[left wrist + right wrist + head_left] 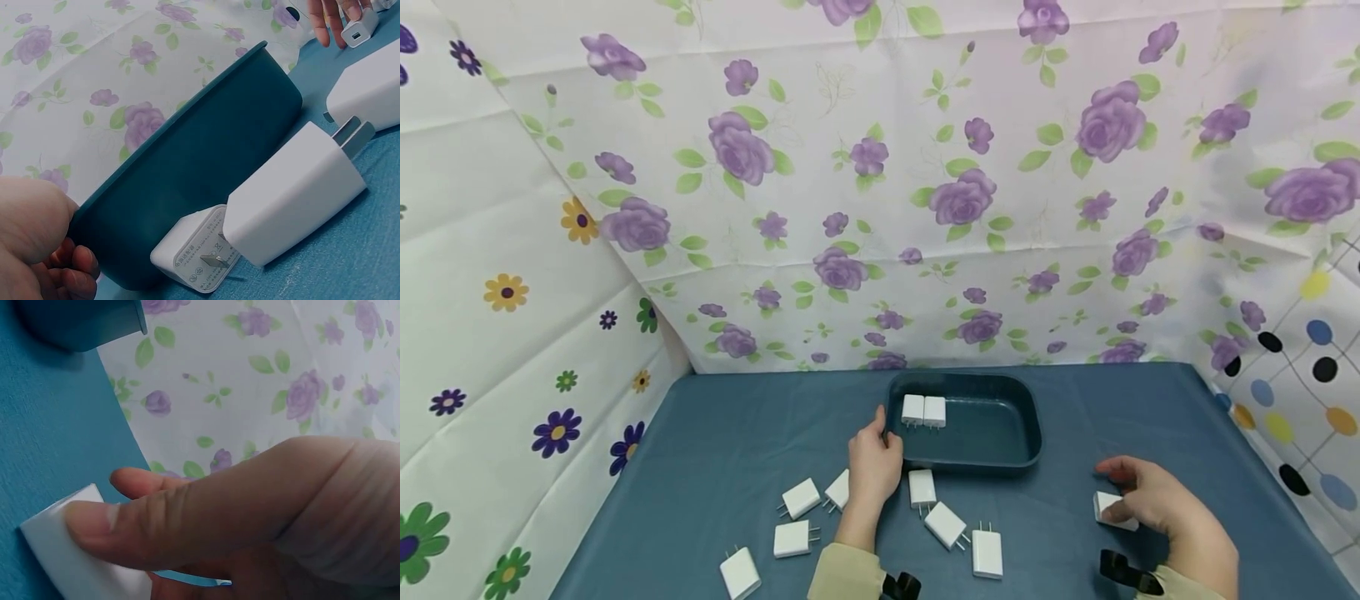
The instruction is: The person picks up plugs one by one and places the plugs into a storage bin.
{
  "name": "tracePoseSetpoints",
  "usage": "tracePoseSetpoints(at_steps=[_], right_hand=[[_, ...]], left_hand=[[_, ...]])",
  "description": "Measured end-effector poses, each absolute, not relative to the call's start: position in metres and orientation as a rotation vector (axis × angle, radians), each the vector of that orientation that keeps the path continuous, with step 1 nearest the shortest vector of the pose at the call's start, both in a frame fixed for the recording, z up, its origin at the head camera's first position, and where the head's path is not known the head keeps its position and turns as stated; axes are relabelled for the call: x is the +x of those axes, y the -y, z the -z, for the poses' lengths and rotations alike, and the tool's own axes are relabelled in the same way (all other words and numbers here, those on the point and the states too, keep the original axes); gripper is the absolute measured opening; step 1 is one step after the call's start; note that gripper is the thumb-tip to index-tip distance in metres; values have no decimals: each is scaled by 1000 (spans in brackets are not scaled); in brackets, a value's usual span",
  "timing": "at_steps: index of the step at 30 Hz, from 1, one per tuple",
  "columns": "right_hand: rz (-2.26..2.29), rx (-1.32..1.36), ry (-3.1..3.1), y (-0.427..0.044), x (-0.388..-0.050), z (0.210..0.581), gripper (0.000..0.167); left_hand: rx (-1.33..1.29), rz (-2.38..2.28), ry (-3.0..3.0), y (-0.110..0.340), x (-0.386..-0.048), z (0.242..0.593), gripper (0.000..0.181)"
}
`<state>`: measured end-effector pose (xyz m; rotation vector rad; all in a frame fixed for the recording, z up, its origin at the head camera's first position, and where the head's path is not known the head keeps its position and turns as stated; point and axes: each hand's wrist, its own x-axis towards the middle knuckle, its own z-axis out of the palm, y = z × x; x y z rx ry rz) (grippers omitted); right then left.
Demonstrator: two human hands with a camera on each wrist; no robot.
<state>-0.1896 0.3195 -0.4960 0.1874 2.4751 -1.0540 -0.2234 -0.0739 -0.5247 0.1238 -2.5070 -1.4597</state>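
My left hand [876, 460] grips the left end of a dark blue-green plastic tray [985, 467], thumb up at the rim and fingers curled by the outer wall in the left wrist view. Two white charger plugs [923, 411] stand side by side inside the tray, at its left. Off to the right, my right hand [1165, 504] pinches another white charger [1108, 508] at the cloth. The right wrist view shows the thumb on this charger [81, 556], with the other fingers partly hidden behind. Its USB port faces the left wrist camera.
Several white chargers lie loose in front of the tray, among them one charger [987, 553] near the middle and another charger [741, 572] at front left. Blue cloth [715, 442] covers the table. Flowered sheets [887, 208] hang behind and at the sides.
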Motion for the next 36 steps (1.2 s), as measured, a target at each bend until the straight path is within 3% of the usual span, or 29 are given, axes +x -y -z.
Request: tracePoseSetpoints(at_steps=[5,12,23,36], right_hand=[[1034,250,-2521,-318,-190,496,66],[995,298,-2544,-316,-191,495,71],[992,287,-2532,-317,-193,500,56],[957,262,-2571,-320,-193,499,68]], left_hand=[[115,1455,2513,75,-223,524,53],[106,1501,2506,75,-222,522,54],[96,1484,2500,74,-223,524,54],[108,1501,2496,74,-221,522,55]])
